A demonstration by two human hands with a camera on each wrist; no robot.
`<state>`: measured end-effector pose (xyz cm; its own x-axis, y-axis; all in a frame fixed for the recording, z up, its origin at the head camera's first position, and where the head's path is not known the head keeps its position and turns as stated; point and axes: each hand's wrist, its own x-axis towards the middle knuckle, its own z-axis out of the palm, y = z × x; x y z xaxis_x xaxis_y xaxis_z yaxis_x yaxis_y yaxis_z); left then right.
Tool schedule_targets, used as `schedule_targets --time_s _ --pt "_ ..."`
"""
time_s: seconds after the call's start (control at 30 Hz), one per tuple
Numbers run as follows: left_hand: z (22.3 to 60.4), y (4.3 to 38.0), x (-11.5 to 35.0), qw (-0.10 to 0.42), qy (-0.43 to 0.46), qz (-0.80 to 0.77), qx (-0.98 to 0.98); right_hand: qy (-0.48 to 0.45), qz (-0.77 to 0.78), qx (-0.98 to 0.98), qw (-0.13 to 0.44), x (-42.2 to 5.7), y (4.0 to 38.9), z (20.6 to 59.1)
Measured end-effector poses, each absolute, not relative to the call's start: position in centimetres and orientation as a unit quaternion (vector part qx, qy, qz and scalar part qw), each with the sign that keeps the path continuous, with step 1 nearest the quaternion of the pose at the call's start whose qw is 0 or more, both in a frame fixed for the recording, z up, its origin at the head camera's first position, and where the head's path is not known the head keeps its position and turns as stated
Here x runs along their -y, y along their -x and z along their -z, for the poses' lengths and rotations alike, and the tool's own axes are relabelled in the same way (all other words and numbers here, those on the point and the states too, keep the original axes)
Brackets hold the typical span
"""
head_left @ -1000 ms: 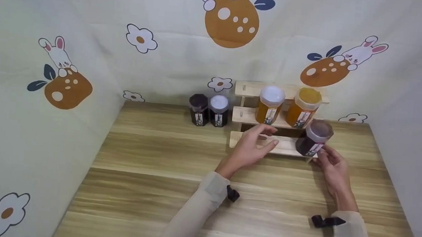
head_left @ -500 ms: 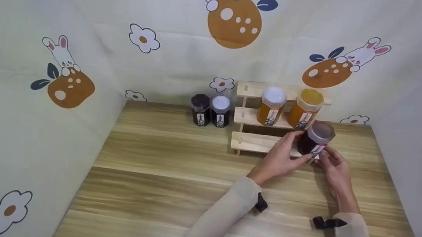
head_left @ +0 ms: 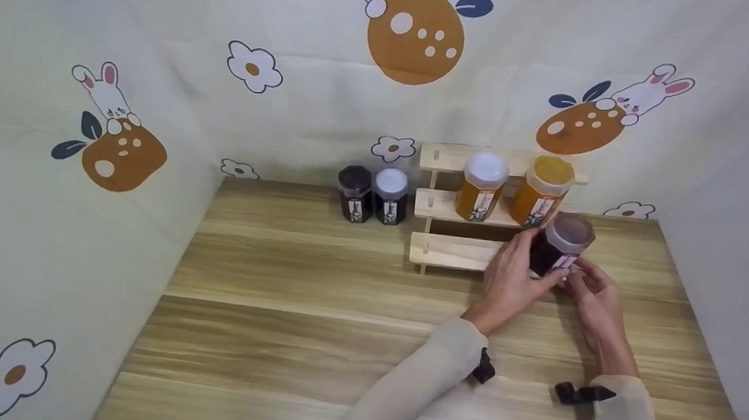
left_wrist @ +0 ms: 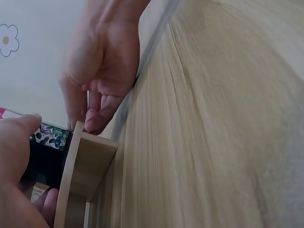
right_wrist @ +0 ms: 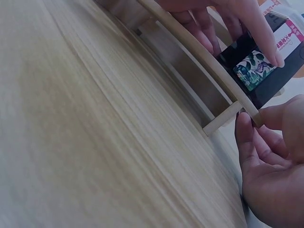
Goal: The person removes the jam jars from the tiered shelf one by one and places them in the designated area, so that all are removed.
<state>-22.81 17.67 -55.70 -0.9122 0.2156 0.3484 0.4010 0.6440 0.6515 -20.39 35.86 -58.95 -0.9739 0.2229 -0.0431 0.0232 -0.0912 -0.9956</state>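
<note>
A dark jar (head_left: 557,249) with a translucent lid stands at the right end of the wooden rack's lowest tier (head_left: 454,252). My left hand (head_left: 513,276) holds it, thumb across the front label and fingers round its left side. At the board's right end, my right hand (head_left: 595,303) pinches the edge between thumb and fingers, just below the jar, as the right wrist view shows with that hand (right_wrist: 275,152). The jar's label (right_wrist: 256,69) has a leafy pattern and pink print. Its back is hidden.
Two amber jars, one with a white lid (head_left: 484,171) and one with a yellow lid (head_left: 552,172), stand on the middle tier. Left of the rack, a dark jar (head_left: 355,195) and a white-lidded dark jar (head_left: 390,198) are on the wood-grain table (head_left: 265,268). Patterned cloth (head_left: 315,113) hangs behind.
My left hand has moved right from above the lowest tier to the dark jar and now grips it. My right hand stays at the board's right end.
</note>
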Motion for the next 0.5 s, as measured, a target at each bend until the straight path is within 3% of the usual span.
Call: schedule_targets --time_s 0.5 --pt "55.73 23.1 -18.38 0.12 0.138 0.351 0.918 0.096 -0.726 0.677 0.076 -35.84 20.27 58.84"
